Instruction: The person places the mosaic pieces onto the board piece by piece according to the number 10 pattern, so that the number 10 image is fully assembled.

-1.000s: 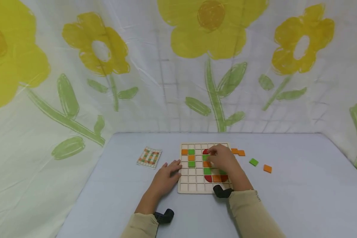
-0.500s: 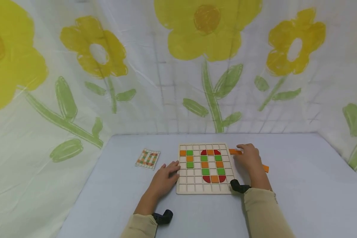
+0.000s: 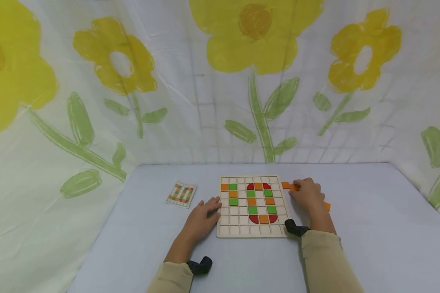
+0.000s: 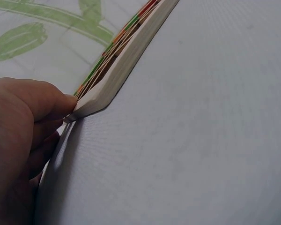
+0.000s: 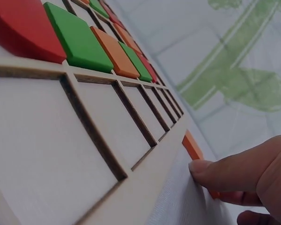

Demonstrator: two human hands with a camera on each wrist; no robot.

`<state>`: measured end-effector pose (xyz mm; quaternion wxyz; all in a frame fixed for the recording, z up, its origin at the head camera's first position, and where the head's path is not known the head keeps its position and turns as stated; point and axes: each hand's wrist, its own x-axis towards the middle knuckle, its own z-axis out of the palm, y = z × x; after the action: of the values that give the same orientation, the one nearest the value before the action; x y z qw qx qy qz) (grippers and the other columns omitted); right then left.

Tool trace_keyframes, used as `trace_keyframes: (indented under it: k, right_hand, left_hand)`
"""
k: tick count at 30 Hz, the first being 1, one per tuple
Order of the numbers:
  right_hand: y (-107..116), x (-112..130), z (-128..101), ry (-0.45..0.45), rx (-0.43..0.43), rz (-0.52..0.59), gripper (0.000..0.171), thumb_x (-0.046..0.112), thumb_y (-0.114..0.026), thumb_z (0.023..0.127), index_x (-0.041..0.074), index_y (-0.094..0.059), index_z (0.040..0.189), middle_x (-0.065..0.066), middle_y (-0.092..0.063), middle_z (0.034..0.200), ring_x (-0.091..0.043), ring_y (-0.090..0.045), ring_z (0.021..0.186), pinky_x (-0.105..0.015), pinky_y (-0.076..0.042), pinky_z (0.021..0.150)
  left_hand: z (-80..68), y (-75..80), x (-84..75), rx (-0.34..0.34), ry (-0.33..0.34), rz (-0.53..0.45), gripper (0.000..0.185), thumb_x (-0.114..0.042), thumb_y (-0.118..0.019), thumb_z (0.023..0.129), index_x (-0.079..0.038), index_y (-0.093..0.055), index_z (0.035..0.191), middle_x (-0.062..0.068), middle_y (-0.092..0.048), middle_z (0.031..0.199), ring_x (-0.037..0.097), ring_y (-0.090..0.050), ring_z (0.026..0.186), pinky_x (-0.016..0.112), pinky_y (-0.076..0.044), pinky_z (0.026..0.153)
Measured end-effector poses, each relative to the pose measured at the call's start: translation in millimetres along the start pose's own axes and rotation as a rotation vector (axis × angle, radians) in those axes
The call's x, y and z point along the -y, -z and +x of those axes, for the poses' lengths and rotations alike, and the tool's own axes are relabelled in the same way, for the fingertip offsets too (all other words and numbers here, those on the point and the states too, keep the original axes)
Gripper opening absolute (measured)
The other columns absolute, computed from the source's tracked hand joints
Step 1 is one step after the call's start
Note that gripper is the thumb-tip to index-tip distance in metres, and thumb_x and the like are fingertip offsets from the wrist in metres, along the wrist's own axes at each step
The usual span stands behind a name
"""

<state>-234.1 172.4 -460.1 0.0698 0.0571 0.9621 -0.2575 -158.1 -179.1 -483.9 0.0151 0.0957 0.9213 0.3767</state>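
Head view: the left hand (image 3: pixel 201 215) lies palm down on the tabletop (image 3: pixel 370 228), forearm running in from 7 o'clock, fingers extended and relaxed, tips against the left edge of the wooden grid board (image 3: pixel 253 234). It holds nothing. The right hand (image 3: pixel 308 195) lies off the board's right edge at 3 o'clock, fingers bent downward over loose orange tiles (image 3: pixel 290 186); one more orange tile (image 3: pixel 327 206) shows just beyond the wrist. Whether a tile is actually pinched cannot be told here. The board sits at the centre of the tabletop, its cells partly filled with flat red, green and orange pieces forming a closed loop and a short column. A patterned card (image 3: pixel 182 193) lies at 9 o'clock of the board, well apart from it. Open tabletop extends at 3 o'clock beyond the right hand and at 6 o'clock before the board.

Left wrist view: the left hand (image 4: pixel 18 140) rests with a fingertip touching the rounded corner of the board (image 4: pixel 126 61), a pale slab with a smooth edge. The tabletop cover (image 4: pixel 201 140) is light, finely woven cloth.

Right wrist view: a fingertip (image 5: pixel 210 171) of the right hand (image 5: pixel 253 178) presses on the cloth, touching an orange tile (image 5: pixel 192 146) just beside the board's rim (image 5: pixel 145 187). The cells are square recesses with dark cut edges. The tiles are matte and thin.
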Motion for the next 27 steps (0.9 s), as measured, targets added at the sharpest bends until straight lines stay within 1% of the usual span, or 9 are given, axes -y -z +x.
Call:
trace_keyframes:
  k: [4,8,11,12,13,16,19,24,27]
  right_hand:
    - [0.7,0.3,-2.2,-0.026,-0.030,0.037,0.048,0.028,-0.064,0.093,0.004,-0.058,0.134,-0.028,-0.046,0.134,-0.051,-0.037,0.119,-0.067,-0.035,0.091]
    - [0.9,-2.3,-5.7,-0.063,-0.099,0.104,0.041,0.029,-0.066,0.091,0.004,-0.066,0.124,-0.024,-0.055,0.126,-0.047,-0.039,0.115,-0.063,-0.035,0.089]
    - [2.0,-4.1,-7.7,-0.071,-0.121,0.121,0.040,0.030,-0.066,0.091,0.004,-0.067,0.120,-0.023,-0.058,0.123,-0.045,-0.040,0.113,-0.060,-0.036,0.087]
    - [2.9,-4.5,-7.9,-0.072,-0.115,0.128,0.041,0.031,-0.067,0.090,0.004,-0.067,0.121,-0.022,-0.059,0.123,-0.045,-0.040,0.113,-0.060,-0.036,0.087]
    - [3.8,-4.5,-7.8,-0.072,-0.102,0.131,0.041,0.031,-0.068,0.090,0.005,-0.067,0.122,-0.022,-0.059,0.123,-0.044,-0.040,0.113,-0.060,-0.036,0.088]
    - [8.0,-4.8,-7.5,-0.072,-0.041,0.136,0.045,0.030,-0.070,0.088,0.005,-0.065,0.125,-0.022,-0.059,0.124,-0.044,-0.039,0.114,-0.062,-0.035,0.090]
    - [11.7,-7.0,-6.0,-0.063,-0.004,0.123,0.044,0.028,-0.071,0.088,0.005,-0.065,0.126,-0.022,-0.060,0.124,-0.045,-0.040,0.116,-0.065,-0.034,0.093]
    - [11.1,-10.3,-3.4,-0.033,-0.019,0.103,0.040,0.026,-0.069,0.090,0.004,-0.067,0.124,-0.022,-0.061,0.122,-0.043,-0.042,0.112,-0.061,-0.038,0.091]
    - [8.4,-11.6,-2.2,-0.029,-0.025,0.107,0.039,0.024,-0.069,0.091,0.003,-0.066,0.124,-0.022,-0.061,0.122,-0.042,-0.042,0.111,-0.060,-0.039,0.092]
  left_hand:
    - [-0.6,1.5,-1.9,-0.007,0.004,-0.004,0.037,-0.025,-0.062,0.096,-0.016,-0.064,0.132,-0.008,-0.048,0.149,0.014,-0.040,0.142,0.041,-0.017,0.126]
    - [-0.4,0.8,-2.3,-0.006,-0.002,-0.002,0.036,-0.024,-0.062,0.096,-0.016,-0.064,0.131,-0.008,-0.048,0.149,0.014,-0.040,0.142,0.041,-0.018,0.126]
    - [-0.1,-0.4,-2.1,-0.006,-0.003,-0.003,0.036,-0.024,-0.062,0.096,-0.016,-0.064,0.131,-0.007,-0.049,0.149,0.014,-0.040,0.142,0.041,-0.018,0.126]
    - [0.1,-0.7,-2.0,-0.004,0.005,-0.004,0.036,-0.025,-0.062,0.096,-0.017,-0.064,0.131,-0.009,-0.048,0.149,0.013,-0.040,0.142,0.040,-0.017,0.126]
    - [0.0,-0.7,-1.6,-0.006,-0.001,-0.004,0.036,-0.024,-0.062,0.096,-0.016,-0.064,0.131,-0.008,-0.049,0.149,0.014,-0.040,0.142,0.041,-0.018,0.126]
    - [-0.1,-0.6,-0.6,-0.009,-0.008,-0.002,0.037,-0.023,-0.062,0.096,-0.015,-0.064,0.132,-0.007,-0.049,0.149,0.015,-0.040,0.142,0.042,-0.019,0.125]
    - [-0.1,-0.4,-0.3,-0.016,-0.021,-0.001,0.036,-0.023,-0.062,0.096,-0.014,-0.064,0.131,-0.005,-0.049,0.149,0.016,-0.041,0.142,0.043,-0.019,0.125]
    - [0.2,-0.3,0.0,-0.017,-0.030,-0.002,0.036,-0.022,-0.062,0.096,-0.014,-0.064,0.131,-0.004,-0.049,0.149,0.017,-0.041,0.142,0.044,-0.019,0.125]
    - [0.5,-0.8,0.7,-0.006,-0.018,-0.001,0.037,-0.024,-0.062,0.096,-0.015,-0.063,0.132,-0.007,-0.048,0.149,0.015,-0.040,0.142,0.043,-0.018,0.125]
